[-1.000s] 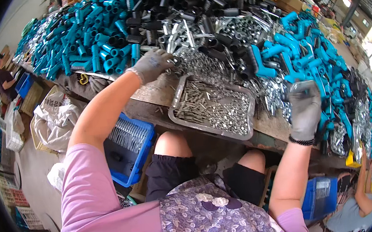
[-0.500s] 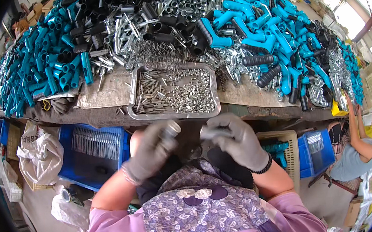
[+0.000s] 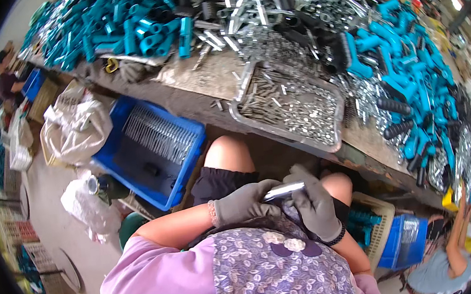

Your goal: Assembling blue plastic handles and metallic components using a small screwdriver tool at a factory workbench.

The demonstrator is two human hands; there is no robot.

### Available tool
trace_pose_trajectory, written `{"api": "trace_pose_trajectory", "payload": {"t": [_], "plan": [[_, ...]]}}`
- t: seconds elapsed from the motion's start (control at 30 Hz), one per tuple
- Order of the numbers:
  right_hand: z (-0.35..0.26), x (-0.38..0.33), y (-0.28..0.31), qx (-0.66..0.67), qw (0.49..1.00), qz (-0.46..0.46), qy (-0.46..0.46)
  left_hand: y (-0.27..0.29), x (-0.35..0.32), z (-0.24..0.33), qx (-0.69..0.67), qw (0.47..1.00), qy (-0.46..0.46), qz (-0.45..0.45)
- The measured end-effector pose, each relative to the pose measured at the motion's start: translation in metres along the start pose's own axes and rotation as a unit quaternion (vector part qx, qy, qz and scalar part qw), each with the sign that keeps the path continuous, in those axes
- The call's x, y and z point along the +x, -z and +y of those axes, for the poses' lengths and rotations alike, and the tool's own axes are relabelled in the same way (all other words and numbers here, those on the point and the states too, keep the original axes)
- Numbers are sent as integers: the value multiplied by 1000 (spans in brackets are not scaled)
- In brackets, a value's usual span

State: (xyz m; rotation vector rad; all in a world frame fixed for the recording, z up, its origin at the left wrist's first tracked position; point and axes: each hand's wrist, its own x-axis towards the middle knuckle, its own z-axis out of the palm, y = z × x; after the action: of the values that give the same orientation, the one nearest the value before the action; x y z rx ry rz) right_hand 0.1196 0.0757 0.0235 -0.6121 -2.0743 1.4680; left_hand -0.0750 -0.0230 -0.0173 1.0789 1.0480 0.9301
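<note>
Both my hands wear grey gloves and meet over my lap. My left hand is closed around the left end of a shiny metal tube. My right hand wraps its fingers at the tube's right end; its fingertips are partly blurred. The tube lies almost level, tilted slightly up to the right. Beyond my hands, at the table's edge, sits a metal tray holding small metal pins on one side and short shiny pieces on the other.
Teal handles are heaped at the far left, more teal grips at the right. A blue crate with rows of metal rods stands left of my knees. A beige basket and another person are at the right.
My hands have come down toward my lap and together; earlier they were apart, each with a metal piece. The view has swung left, showing more of the blue crate.
</note>
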Motion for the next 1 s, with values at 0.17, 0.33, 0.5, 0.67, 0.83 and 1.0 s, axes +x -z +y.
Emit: {"api": "trace_pose_trajectory", "payload": {"t": [0.17,0.33,0.5,0.67,0.83,1.0], "plan": [[-3,10,-14,-180,970,-161,22,1,-19,-8,104,990,-85,43],[-21,66,-40,-278,931,-53,231,11,-29,-19,-198,979,-34,17],[-44,206,-111,-388,892,-1,231,-10,-5,-30,-503,842,131,147],[-49,268,-137,-485,868,-70,76,-19,-15,-30,-368,906,192,79],[-54,172,-65,-108,984,-50,131,10,-73,-15,-205,944,89,244],[-41,73,-47,-27,991,-127,-36,40,-121,-10,-261,931,16,256]]}}
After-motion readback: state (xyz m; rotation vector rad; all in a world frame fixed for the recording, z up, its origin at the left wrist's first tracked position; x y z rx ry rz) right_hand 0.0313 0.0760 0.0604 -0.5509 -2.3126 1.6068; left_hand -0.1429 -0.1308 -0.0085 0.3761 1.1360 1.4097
